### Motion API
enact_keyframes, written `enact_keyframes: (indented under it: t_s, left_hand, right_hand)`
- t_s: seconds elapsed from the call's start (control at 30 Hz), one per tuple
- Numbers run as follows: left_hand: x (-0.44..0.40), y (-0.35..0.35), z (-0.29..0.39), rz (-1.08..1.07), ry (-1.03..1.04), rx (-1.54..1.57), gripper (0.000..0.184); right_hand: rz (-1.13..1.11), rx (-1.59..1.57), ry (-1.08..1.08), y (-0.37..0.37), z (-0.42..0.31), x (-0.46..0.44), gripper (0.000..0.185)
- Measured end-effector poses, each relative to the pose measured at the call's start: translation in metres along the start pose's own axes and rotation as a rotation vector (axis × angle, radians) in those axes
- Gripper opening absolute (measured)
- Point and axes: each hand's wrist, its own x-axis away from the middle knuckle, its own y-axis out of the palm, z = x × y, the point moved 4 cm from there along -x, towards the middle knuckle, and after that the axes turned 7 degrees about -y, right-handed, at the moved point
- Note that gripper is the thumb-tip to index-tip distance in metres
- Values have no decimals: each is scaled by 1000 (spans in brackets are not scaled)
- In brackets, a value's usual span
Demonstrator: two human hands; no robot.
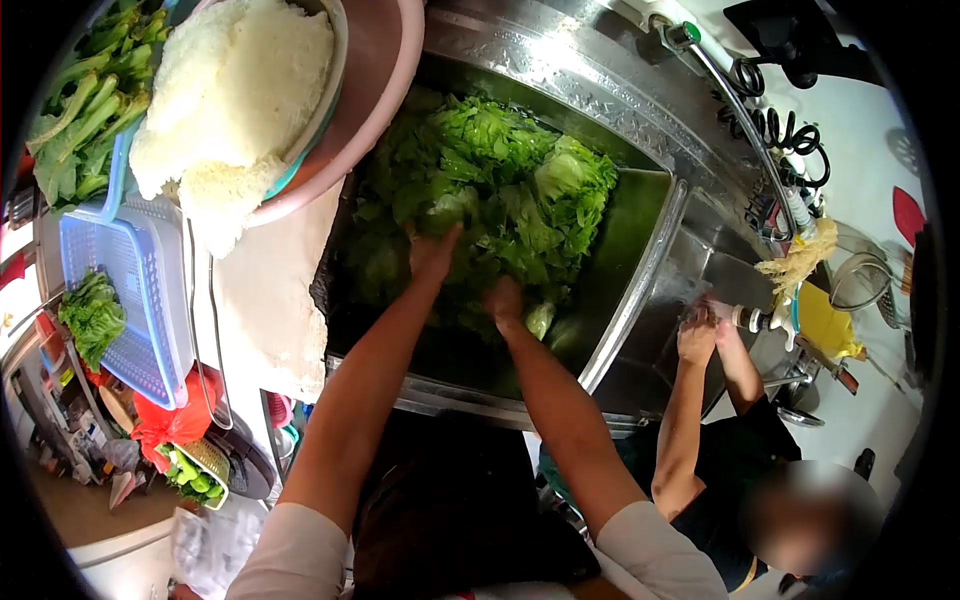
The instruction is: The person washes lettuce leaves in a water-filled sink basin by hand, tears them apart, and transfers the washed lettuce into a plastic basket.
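The lettuce (575, 180) is in the large metal sink (640, 295) at the middle of the scene, heaped loosely across the far and middle parts of it. The left hand (436, 250) reaches into the heap from the near side, its fingers running in among the leaves beside a pale piece. The right hand (506, 302) is lower and farther right, at the near edge of the heap, close to a pale lettuce base (540, 320). Leaves and shadow cover most of the fingers of both hands; whether they are spread or pinching a leaf cannot be told. The two hands are apart from each other. To the right, divided off by a metal rim, is a smaller sink (650, 350), where a co-worker's hands (705, 330) are together just beside a white spout (745, 318). A strainer (858, 282) and a yellow cloth (826, 318) are to the right of that sink. At the far left, a pink tub (385, 120) stands by the bench (275, 310), with a bowl heaped with a white, noodle-like mass (240, 90) over it. Stemmed greens (95, 115) lie farther left. Nearer, a blue basket (150, 335) is tilted, with a small bunch of leaves (92, 315) against it. A red bag (178, 425) is near its lower end.
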Motion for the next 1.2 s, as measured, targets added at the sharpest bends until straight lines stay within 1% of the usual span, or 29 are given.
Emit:
enact_keyframes:
  t_s: [0.03, 0.07, 0.1, 0.17, 0.2, 0.23, 0.27, 0.3, 0.37, 0.4, 0.43, 0.53, 0.57, 0.63, 0.7, 0.73, 0.8, 0.83, 0.9, 0.93, 1.0, 1.07, 1.1, 1.17, 1.2]
  left_hand:
    - [-13, 12, -3, -88, -69, -8, 95]
    - [-20, 20, -9, -92, -45, 88, 87]
    - [-26, 27, -19, -99, -24, 182, 79]
    - [-21, 22, -33, -108, 121, 268, 67]
    - [-8, 7, -35, -107, 249, 261, 64]
    - [2, -5, -39, -174, 276, 246, 65]
    - [13, -18, -42, -242, 302, 233, 66]
    - [22, -30, -46, -375, 226, 214, 72]
    - [16, -28, -63, -444, 162, 188, 65]
    - [6, -14, -76, -389, 171, 177, 53]
    - [-2, -4, -89, -338, 176, 163, 42]
    - [1, 15, -74, -336, 447, -429, 36]
    - [6, 17, -72, -309, 431, -350, 35]
    - [21, 22, -68, -256, 401, -196, 33]
    - [49, 11, -47, -246, 275, -121, 36]
    - [60, 8, -39, -237, 210, -82, 37]
    - [78, 21, -33, -308, 230, 126, 41]
    - [85, 22, -31, -344, 242, 229, 43]
    - [91, 20, -36, -629, 190, 252, 49]
    - [94, 13, -37, -773, 162, 260, 52]
    - [88, -27, -29, -875, 432, 168, 57]
    - [50, -67, -39, -256, 287, -468, 57]
    - [32, -76, -43, -111, 307, -432, 60]
    - [-14, -72, -65, 172, 340, -352, 67]
    - [-32, -68, -73, 317, 357, -305, 70]
  right_hand:
    - [109, -9, -22, -5, -1, 4, 39]
    - [220, -20, -45, -15, -6, 8, 34]
    - [200, -74, -43, -23, -7, 12, 37]
    - [157, -185, -40, -56, -22, 34, 42]
    - [217, -193, -100, -63, -22, 38, 45]
    - [276, -203, -158, -67, -19, 46, 47]
    - [236, -213, -150, -72, -19, 52, 49]
    - [197, -223, -141, -76, -19, 59, 51]
    - [113, 7, -342, -82, -25, 65, 64]
    - [71, 123, -437, -82, -26, 68, 70]
    - [9, 64, -426, -81, -26, 66, 63]
    - [-185, -111, -398, -77, -31, 49, 44]
    - [-142, 4, -408, -74, -23, 35, 37]
    - [-4, 82, -261, -52, -7, 10, 38]
    - [-109, -61, -186, -53, -20, 11, 56]
    - [-44, -306, -140, -60, -37, 27, 61]
    - [89, -792, -52, -65, -66, 58, 72]
    - [-11, -866, -49, -61, -68, 63, 86]
    - [-208, -1013, -41, -58, -70, 70, 117]
    - [-231, -964, -35, -52, -62, 64, 119]
    - [-281, -865, -21, -15, -22, 31, 123]
    - [-256, -812, -42, 10, 9, 6, 96]
    - [-177, -786, -95, 24, 24, -8, 84]
    - [-42, -676, -175, 45, 47, -29, 59]
    - [-51, -552, -180, 31, 36, -22, 57]
